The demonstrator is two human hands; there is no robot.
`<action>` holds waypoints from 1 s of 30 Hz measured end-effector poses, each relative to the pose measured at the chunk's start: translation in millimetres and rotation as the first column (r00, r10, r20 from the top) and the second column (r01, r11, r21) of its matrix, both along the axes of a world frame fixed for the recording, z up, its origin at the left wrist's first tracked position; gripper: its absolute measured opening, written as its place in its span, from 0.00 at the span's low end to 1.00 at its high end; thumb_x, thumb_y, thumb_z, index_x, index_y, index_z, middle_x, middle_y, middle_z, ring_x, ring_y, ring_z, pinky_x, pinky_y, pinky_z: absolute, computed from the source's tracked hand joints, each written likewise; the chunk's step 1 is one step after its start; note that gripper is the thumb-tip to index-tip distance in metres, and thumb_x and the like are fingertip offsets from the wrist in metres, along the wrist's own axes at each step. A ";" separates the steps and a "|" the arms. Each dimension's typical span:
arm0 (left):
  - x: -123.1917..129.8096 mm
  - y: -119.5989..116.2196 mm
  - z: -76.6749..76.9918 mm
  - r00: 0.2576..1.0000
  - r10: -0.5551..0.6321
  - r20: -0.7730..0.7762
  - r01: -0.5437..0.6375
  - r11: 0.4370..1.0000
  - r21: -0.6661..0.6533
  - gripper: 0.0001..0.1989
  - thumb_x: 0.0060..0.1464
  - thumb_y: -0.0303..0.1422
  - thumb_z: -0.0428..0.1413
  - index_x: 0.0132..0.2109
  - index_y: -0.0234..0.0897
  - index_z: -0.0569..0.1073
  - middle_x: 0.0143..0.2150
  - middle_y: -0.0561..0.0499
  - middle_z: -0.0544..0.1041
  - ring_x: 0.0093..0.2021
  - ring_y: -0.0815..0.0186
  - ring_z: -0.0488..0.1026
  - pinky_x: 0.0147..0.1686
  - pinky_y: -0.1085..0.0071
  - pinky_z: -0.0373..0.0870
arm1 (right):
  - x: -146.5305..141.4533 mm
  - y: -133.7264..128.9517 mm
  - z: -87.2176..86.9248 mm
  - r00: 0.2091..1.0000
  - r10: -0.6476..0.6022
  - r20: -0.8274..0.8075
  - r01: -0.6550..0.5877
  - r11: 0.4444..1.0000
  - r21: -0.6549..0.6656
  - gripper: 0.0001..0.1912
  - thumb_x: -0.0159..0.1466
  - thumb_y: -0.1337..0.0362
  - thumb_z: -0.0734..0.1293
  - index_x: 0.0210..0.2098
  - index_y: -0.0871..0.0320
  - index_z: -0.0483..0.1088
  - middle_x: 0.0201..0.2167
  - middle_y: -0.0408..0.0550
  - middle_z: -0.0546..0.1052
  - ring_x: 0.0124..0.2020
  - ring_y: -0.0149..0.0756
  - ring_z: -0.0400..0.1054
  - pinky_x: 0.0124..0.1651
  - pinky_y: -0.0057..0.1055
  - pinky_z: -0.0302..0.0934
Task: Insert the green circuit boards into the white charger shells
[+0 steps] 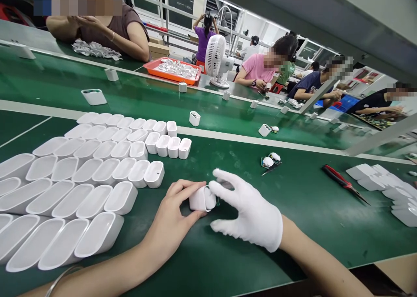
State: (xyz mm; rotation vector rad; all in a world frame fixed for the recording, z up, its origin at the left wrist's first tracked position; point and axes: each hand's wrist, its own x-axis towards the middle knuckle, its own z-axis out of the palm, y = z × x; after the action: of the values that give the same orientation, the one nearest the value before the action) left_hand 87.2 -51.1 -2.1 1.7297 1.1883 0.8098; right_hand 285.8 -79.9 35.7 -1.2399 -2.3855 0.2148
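Note:
My bare left hand (176, 208) grips a small white plastic case (197, 199) between thumb and fingers, low over the green bench. A rounded white part with a bit of green board shows at the case's open right end. My right hand (249, 208), in a white glove, is just right of that end. Its fingers and thumb are spread, the fingertips close to the white part; whether they touch it I cannot tell. Beyond the right hand lie circuit boards with round white parts (269, 161) and a dark, thin-tipped tool (272, 168).
Rows of open white cases (97, 201) cover the left side. Red-handled pliers (342, 181) and stacked white cases (399, 197) lie at right. Past a pale rail, a green belt (140, 99) carries scattered cases. A fan (215, 60), an orange tray (172, 76) and co-workers are across it.

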 end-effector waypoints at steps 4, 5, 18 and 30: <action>0.7 0.2 2.1 1.000 -0.008 0.030 0.009 1.000 -0.025 0.20 0.47 0.29 0.59 0.49 0.49 0.74 0.49 0.53 0.73 0.51 0.59 0.69 0.52 0.61 0.67 | 0.9 0.8 -9.5 0.986 0.053 -0.157 -0.045 0.997 0.055 0.31 0.67 0.60 0.60 0.66 0.52 0.46 0.63 0.56 0.58 0.63 0.45 0.55 0.59 0.46 0.58; 0.4 0.1 1.8 0.999 -0.016 0.029 0.017 0.999 -0.027 0.19 0.47 0.28 0.58 0.49 0.47 0.74 0.50 0.53 0.73 0.51 0.58 0.69 0.53 0.60 0.67 | -2.2 1.3 -14.4 0.990 0.063 -0.127 -0.055 0.996 0.069 0.32 0.67 0.60 0.59 0.66 0.54 0.44 0.63 0.58 0.57 0.64 0.46 0.53 0.60 0.47 0.57; -1.4 -0.8 -2.5 0.999 -0.016 -0.039 0.016 1.000 0.011 0.22 0.50 0.29 0.56 0.54 0.46 0.70 0.53 0.53 0.73 0.55 0.59 0.68 0.56 0.61 0.65 | -18.4 14.5 -30.5 0.974 0.149 -0.169 -0.157 0.987 -0.037 0.25 0.70 0.59 0.51 0.65 0.56 0.45 0.49 0.54 0.69 0.52 0.39 0.63 0.52 0.41 0.62; -4.1 -1.5 -3.8 0.994 -0.087 -0.067 0.094 0.990 0.105 0.22 0.53 0.24 0.54 0.53 0.50 0.71 0.53 0.55 0.72 0.54 0.63 0.68 0.54 0.65 0.67 | -17.8 -0.5 6.2 0.902 0.042 -0.431 -0.042 0.999 0.009 0.08 0.57 0.74 0.65 0.31 0.54 0.71 0.30 0.42 0.73 0.28 0.29 0.67 0.32 0.27 0.66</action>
State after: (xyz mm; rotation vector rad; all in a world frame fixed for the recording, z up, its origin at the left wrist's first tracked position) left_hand 83.1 -52.6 -5.9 1.8959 1.1157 0.7822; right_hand 267.9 -80.4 41.9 -1.0144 -2.0258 0.4540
